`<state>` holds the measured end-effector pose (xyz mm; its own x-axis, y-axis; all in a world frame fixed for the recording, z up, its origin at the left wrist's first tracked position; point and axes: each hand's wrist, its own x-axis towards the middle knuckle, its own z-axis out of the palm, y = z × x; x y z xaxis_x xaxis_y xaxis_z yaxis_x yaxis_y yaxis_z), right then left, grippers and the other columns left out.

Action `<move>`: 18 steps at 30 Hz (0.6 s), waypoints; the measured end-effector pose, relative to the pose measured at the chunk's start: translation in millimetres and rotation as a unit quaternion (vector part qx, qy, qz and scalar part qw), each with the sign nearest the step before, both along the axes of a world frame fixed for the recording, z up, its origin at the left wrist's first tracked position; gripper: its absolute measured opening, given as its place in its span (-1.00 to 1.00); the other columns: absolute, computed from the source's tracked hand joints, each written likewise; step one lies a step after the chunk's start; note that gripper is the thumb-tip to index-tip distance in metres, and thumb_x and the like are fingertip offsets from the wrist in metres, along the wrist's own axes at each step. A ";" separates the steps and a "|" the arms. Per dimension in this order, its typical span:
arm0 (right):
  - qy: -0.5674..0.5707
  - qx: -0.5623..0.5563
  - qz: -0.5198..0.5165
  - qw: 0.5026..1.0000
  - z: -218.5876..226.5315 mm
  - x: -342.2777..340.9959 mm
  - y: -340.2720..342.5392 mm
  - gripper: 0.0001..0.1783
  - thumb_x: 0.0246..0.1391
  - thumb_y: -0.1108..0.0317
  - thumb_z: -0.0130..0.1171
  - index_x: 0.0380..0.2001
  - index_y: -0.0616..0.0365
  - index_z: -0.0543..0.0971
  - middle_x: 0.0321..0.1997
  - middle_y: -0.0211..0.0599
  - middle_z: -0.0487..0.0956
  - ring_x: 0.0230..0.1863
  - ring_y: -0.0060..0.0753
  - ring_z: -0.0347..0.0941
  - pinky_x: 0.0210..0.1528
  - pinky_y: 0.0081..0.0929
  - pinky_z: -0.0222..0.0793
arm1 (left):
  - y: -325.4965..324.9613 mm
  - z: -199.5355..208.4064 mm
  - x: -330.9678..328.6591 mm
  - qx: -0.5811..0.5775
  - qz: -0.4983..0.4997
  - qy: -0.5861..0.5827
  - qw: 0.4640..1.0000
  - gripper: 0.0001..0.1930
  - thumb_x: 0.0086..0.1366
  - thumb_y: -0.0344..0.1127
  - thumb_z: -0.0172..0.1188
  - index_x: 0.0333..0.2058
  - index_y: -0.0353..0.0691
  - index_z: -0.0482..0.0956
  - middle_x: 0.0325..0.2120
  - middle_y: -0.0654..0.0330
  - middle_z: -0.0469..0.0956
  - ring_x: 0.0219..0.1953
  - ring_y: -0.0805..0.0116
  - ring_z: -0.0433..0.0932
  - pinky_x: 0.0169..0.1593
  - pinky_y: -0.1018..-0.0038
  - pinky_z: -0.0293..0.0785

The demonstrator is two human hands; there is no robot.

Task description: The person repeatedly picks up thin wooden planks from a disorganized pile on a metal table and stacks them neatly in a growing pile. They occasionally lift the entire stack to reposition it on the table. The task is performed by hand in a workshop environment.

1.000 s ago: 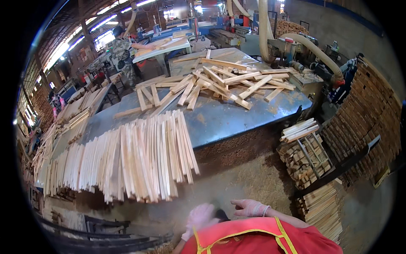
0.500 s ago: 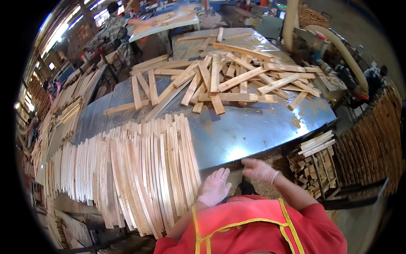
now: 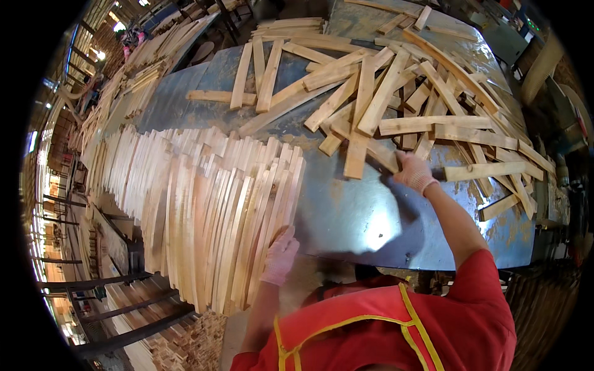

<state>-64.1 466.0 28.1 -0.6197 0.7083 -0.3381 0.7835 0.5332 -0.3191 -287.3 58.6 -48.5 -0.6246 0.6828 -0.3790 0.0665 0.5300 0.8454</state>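
My left hand (image 3: 281, 256), in a pale knitted glove, lies with fingers outstretched against the right side of a long row of thin wooden strips (image 3: 229, 204). These strips stand packed side by side on a metal table (image 3: 346, 216). My right hand (image 3: 414, 172), gloved too, reaches over the table to the near edge of a loose pile of wooden slats (image 3: 365, 99). Its curled fingers are closed at the end of one wooden slat (image 3: 382, 154); the fingertips are partly hidden. Another slat (image 3: 476, 171) lies just right of that hand.
Further strips (image 3: 142, 86) are stacked at the far left. Below the table's left side are dark metal bars (image 3: 136, 328) and a stack of cut wood (image 3: 192, 340). A thick pale hose (image 3: 541, 71) rises at the far right. Another person (image 3: 127, 46) is in the left background.
My right hand has gone from near my body forward to the slat pile. My left hand has shifted left against the strip row. The view has turned, bringing table and pile closer.
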 end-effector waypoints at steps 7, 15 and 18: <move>0.310 -0.565 -0.108 0.757 -58.5 -4.5 -116.0 -0.25 0.02 0.35 0.44 0.32 0.26 0.50 -0.15 -0.37 0.63 -0.21 -0.52 0.54 -0.14 -0.54 0.55 | 12.3 -19.4 -7.3 0.008 0.008 -0.063 0.998 -0.47 0.47 -0.26 0.25 0.36 -0.27 0.52 0.30 -0.01 0.58 0.36 0.23 0.51 0.41 0.38 0.36; 0.443 -0.588 -0.291 0.611 -88.2 -71.5 -223.8 -0.56 0.14 0.46 0.48 0.05 0.24 0.55 -0.17 -0.26 0.66 -0.23 -0.32 0.63 -0.11 -0.34 0.63 | 5.3 37.5 24.3 -0.034 -0.149 0.159 0.975 -0.25 0.38 0.01 0.33 0.42 -0.27 0.40 0.32 -0.11 0.49 0.32 -0.05 0.52 0.38 0.23 0.42; 0.453 -0.568 -0.267 0.633 -95.5 -89.1 -265.9 -0.45 0.14 0.48 0.47 0.18 0.28 0.52 -0.06 -0.22 0.67 -0.06 -0.31 0.63 0.05 -0.38 0.58 | -1.0 44.2 45.0 -0.108 -0.194 0.238 0.945 -0.13 0.24 0.09 0.43 0.42 -0.24 0.39 0.40 -0.07 0.36 0.38 -0.07 0.41 0.38 0.13 0.39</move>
